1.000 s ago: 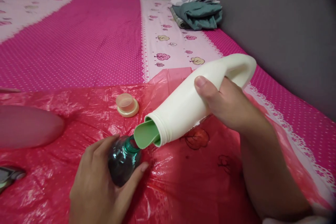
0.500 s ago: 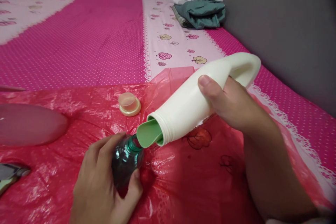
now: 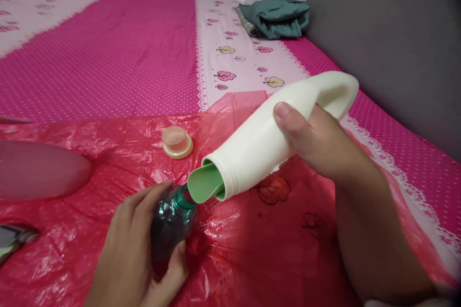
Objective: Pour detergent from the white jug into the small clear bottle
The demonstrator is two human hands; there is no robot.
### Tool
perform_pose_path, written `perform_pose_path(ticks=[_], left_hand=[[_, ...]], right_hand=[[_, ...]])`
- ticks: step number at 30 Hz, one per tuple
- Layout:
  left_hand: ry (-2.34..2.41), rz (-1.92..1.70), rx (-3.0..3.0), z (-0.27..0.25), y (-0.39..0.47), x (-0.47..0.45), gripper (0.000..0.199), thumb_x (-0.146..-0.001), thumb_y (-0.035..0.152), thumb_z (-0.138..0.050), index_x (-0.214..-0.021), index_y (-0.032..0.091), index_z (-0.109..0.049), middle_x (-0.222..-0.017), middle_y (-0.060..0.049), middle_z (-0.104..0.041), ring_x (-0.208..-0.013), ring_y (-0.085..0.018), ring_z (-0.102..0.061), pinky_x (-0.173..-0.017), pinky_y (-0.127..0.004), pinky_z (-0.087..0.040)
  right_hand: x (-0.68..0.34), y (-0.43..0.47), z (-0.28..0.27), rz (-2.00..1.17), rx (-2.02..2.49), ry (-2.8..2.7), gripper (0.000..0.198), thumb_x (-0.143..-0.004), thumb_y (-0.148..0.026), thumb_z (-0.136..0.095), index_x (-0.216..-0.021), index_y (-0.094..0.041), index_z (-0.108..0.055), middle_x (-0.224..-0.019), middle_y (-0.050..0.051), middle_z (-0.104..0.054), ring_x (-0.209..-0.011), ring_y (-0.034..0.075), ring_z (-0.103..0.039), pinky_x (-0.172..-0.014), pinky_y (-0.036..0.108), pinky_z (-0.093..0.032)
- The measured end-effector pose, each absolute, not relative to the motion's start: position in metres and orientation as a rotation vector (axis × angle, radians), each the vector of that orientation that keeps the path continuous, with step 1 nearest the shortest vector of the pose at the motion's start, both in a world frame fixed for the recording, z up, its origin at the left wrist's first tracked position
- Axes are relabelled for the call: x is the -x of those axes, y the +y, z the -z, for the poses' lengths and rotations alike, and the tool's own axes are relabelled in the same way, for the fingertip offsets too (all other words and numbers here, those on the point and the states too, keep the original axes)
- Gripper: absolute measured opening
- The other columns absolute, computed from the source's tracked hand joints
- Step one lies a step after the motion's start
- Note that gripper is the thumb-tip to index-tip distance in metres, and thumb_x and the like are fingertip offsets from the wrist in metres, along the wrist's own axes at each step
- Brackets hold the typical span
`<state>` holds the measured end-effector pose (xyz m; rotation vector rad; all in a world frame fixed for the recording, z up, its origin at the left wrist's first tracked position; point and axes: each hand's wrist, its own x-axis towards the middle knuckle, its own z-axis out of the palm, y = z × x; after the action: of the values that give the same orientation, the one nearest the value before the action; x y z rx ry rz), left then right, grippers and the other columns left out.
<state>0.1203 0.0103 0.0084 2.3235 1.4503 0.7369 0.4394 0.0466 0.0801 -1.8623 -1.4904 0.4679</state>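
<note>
My left hand (image 3: 139,249) is closed around a clear plastic bottle (image 3: 171,223) with a green threaded neck, its lower part hidden by my fingers. In my right hand (image 3: 313,139) is a white detergent bottle (image 3: 257,153), gripped by its handle, thumb on its side. It is tilted down to the left, and its green pouring spout (image 3: 203,183) reaches to the clear bottle's open mouth. No liquid shows at the spout. A translucent cap with a cream rim (image 3: 177,143) lies on the red plastic sheet (image 3: 118,153), behind the clear bottle.
A rounded pink object (image 3: 39,170) rests at the left, partly cut off. Nearer, a dark and pale-green object (image 3: 16,240) is at the frame edge. Folded clothes (image 3: 275,17) lie at the back of the patterned bed (image 3: 151,57), beside a grey panel (image 3: 389,43).
My left hand has slid slightly left and down, its thumb shifting along the clear bottle. The white bottle stays tilted almost exactly as before.
</note>
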Motion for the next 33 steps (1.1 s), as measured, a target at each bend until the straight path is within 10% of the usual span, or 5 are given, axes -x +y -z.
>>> perform_pose_path(ticks=[33], left_hand=[[1.364,-0.654,-2.378,-0.0154,0.0115,-0.1207,0.06,-0.105,0.044,-0.047,-0.162,0.028,-0.037,-0.147,-0.014,-0.055,-0.133,-0.039,-0.057,-0.113,-0.064,-0.053]], right_hand=[[-0.4401,0.0459,-0.0799,-0.47,1.848,-1.506,0.085,-0.087,-0.098,-0.037,-0.099,-0.018,-0.064,-0.097,0.009,-0.07,-0.089,0.02,-0.064,-0.071,0.035,-0.045]])
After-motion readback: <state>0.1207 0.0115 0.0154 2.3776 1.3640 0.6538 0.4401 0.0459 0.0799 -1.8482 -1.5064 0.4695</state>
